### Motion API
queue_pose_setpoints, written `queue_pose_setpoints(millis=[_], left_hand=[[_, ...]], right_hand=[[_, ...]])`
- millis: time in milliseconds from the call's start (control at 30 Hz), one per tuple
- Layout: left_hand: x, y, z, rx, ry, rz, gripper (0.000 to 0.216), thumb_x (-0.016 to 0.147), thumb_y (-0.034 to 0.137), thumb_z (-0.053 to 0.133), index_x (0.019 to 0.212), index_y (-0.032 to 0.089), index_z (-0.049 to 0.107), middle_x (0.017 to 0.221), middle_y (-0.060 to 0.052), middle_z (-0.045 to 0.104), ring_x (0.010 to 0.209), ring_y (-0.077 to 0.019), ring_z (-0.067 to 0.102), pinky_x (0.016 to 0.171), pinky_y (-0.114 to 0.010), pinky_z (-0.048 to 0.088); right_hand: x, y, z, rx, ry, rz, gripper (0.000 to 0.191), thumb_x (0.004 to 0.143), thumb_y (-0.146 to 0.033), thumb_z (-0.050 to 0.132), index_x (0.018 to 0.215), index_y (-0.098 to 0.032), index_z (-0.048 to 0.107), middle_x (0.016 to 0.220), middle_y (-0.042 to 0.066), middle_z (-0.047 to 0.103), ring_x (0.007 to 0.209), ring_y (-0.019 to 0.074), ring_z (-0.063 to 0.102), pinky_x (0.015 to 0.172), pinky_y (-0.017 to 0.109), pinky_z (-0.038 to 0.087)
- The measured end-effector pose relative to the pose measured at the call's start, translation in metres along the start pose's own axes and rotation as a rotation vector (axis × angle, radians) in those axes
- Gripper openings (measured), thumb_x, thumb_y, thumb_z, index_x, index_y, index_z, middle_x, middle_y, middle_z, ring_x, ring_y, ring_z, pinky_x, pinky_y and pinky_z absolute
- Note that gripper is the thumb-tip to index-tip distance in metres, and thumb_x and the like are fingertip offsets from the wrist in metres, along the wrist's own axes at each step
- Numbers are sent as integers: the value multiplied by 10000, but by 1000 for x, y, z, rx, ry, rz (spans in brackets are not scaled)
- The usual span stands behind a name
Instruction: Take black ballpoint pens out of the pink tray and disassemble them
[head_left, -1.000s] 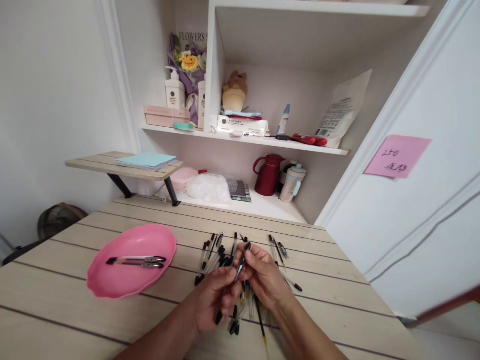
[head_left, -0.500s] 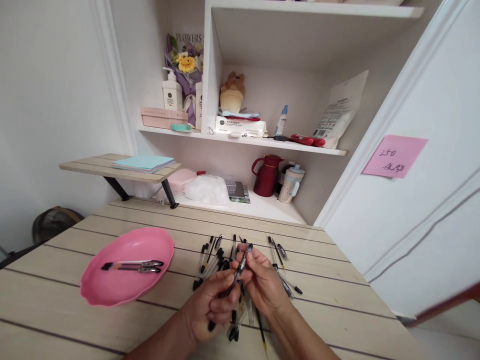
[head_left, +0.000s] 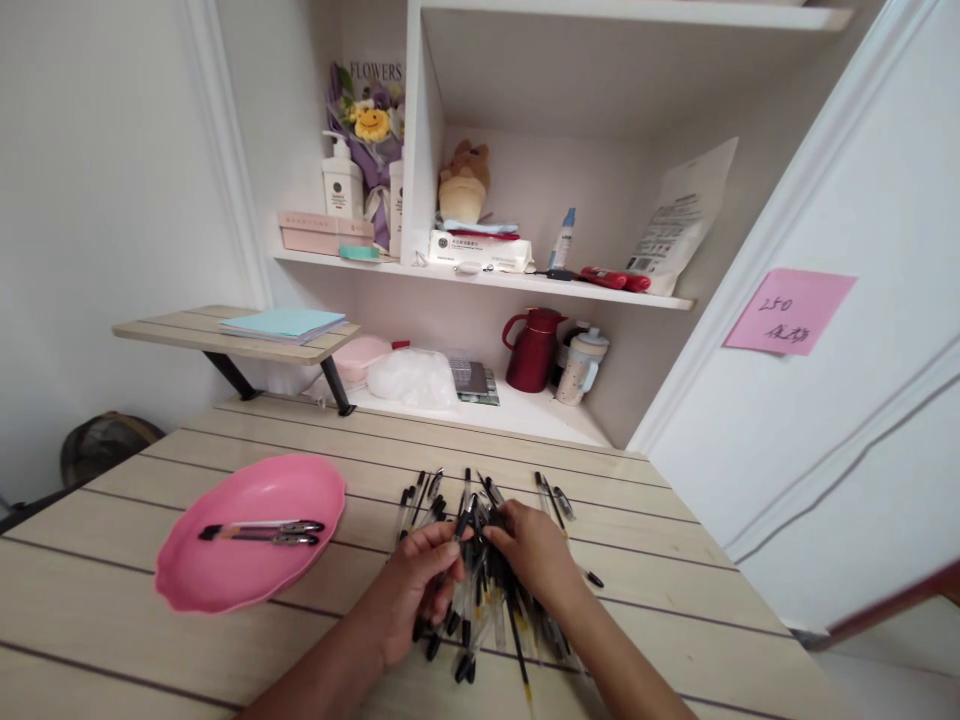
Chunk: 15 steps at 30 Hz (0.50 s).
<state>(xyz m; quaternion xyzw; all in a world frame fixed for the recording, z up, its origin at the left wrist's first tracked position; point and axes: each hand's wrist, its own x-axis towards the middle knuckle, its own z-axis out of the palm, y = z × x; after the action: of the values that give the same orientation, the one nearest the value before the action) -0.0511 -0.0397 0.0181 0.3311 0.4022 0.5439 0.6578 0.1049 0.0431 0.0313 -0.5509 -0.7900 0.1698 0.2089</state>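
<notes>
My left hand (head_left: 416,590) is closed on a dark pen (head_left: 465,517), which points up and away from me over a heap of pen parts (head_left: 487,590). Clear barrels, black caps and thin refills with yellowish ends make up the heap. Beside it my right hand (head_left: 532,550) reaches down into the parts, fingers bent and pressed together; what they pinch is hidden. To the left, a pink scalloped tray (head_left: 176,575) holds a few assembled pens (head_left: 262,532) lying side by side.
Loose refills and caps (head_left: 555,495) lie right of the heap. A small raised shelf (head_left: 180,325) with blue paper (head_left: 285,322) stands at the back left. Behind the table (head_left: 97,600), a white cabinet holds a red jug (head_left: 534,350) and a cup (head_left: 581,368).
My right hand has let go of the pen held between both hands and moved down to the heap. My left hand keeps the pen, now lower and slightly left.
</notes>
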Motion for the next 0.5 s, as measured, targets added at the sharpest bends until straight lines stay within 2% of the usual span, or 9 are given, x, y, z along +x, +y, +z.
queue_pose_setpoints(millis=[100, 167, 267, 367, 500], left_hand=[[0, -3, 0, 67, 6, -1, 337, 703, 355, 592, 955, 137, 545, 580, 44, 523, 308, -13, 342, 299, -145, 217], [0, -5, 1, 117, 17, -1, 334, 706, 365, 585, 949, 140, 541, 586, 43, 527, 310, -14, 349, 301, -144, 218], [-1, -7, 4, 194, 22, 8, 313, 715, 378, 570, 921, 144, 539, 596, 40, 536, 314, -15, 364, 305, -143, 222], [-1, -8, 6, 262, 33, 19, 293, 720, 377, 558, 897, 144, 538, 598, 40, 541, 310, -13, 365, 306, -141, 222], [0, -10, 6, 312, 55, 38, 308, 723, 364, 546, 939, 146, 520, 595, 45, 542, 294, -15, 360, 295, -141, 221]], right_hand=[[0, -2, -7, -10, 51, 5, 230, 771, -375, 480, 718, -186, 600, 687, 66, 640, 670, 184, 569, 574, 258, 316], [0, -5, -10, 96, 97, 5, 300, 802, -383, 421, 620, -187, 557, 620, 51, 609, 614, 166, 547, 553, 255, 314], [-2, -11, -8, 495, -28, 62, 352, 785, -457, 424, 568, -186, 485, 532, 10, 556, 466, 119, 477, 472, 235, 304], [-6, -20, 0, 869, -167, 145, 369, 719, -527, 496, 598, -178, 482, 516, -11, 553, 414, 92, 432, 414, 210, 270], [-8, -26, 7, 1011, -136, 184, 383, 647, -532, 584, 579, -167, 491, 468, -25, 538, 397, 73, 394, 401, 199, 237]])
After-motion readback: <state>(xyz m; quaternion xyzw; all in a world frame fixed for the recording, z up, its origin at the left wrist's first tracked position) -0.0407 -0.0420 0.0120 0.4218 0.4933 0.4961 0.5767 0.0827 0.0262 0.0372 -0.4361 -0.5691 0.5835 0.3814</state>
